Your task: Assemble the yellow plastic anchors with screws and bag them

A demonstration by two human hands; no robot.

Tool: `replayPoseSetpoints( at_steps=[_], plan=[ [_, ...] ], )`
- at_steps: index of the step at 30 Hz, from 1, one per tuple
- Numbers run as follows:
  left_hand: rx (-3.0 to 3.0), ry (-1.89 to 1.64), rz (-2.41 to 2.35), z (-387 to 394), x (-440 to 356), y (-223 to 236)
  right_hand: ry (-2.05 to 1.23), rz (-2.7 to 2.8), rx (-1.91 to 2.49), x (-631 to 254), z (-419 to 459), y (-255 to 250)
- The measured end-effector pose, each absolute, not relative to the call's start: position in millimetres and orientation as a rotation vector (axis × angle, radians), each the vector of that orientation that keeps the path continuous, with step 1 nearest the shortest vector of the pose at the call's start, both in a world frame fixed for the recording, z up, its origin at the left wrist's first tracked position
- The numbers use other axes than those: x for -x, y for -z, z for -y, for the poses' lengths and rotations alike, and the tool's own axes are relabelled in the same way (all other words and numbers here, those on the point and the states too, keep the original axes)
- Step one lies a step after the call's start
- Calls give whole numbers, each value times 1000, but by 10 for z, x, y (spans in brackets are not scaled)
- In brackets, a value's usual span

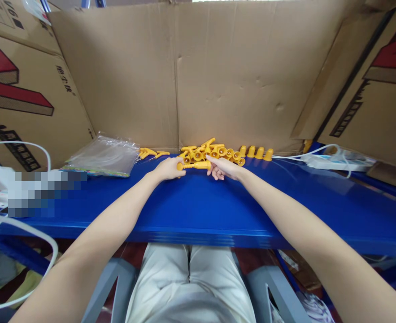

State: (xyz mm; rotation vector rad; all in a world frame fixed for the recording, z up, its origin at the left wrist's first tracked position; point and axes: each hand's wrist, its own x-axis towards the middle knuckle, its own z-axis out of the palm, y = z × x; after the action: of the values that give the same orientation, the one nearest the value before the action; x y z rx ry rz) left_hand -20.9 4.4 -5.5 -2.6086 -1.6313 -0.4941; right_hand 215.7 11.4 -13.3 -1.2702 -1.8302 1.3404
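Both hands meet over the blue table, at the near edge of a pile of yellow plastic parts [214,151]. My left hand [167,169] is closed around the left end of a yellow plastic piece [201,165], near a round, disc-like part. My right hand [225,168] has its thumb and fingers at the piece's right, wider cylindrical end. A narrow stem shows between the two ends; whether they are joined cannot be made out. The pile behind holds hollow bell-shaped bodies and T-shaped handles. More yellow handles [148,153] with thin metal spirals lie left of it.
Several yellow caps [259,153] stand in a row at right. Clear plastic bags [105,154] lie at left. A white power strip [335,162] with cables is on the far right. Cardboard [238,67] walls the back of the blue table [198,211]; white cables hang at left.
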Motion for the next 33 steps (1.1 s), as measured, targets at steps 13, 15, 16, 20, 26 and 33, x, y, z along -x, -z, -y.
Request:
replayPoseSetpoints(
  at_steps=[13,15,16,20,26,33],
  plan=[
    [2569,416,1648,-20,184,47,-1525,1769,1163,-2264,-86,92],
    [2569,409,1633,-5,179,45,-1509,1786,1190,-2237,-94,104],
    [2569,405,1629,3,174,43,-1505,1793,1209,-2220,-102,110],
    [2547,437,1617,30,155,31,-1471,1764,1324,-2155,-131,134],
    [2530,460,1613,13,152,30,-1424,1729,1401,-2130,-137,143],
    [2548,480,1618,-36,188,42,-1599,1777,1252,-2214,-131,105]
  ],
)
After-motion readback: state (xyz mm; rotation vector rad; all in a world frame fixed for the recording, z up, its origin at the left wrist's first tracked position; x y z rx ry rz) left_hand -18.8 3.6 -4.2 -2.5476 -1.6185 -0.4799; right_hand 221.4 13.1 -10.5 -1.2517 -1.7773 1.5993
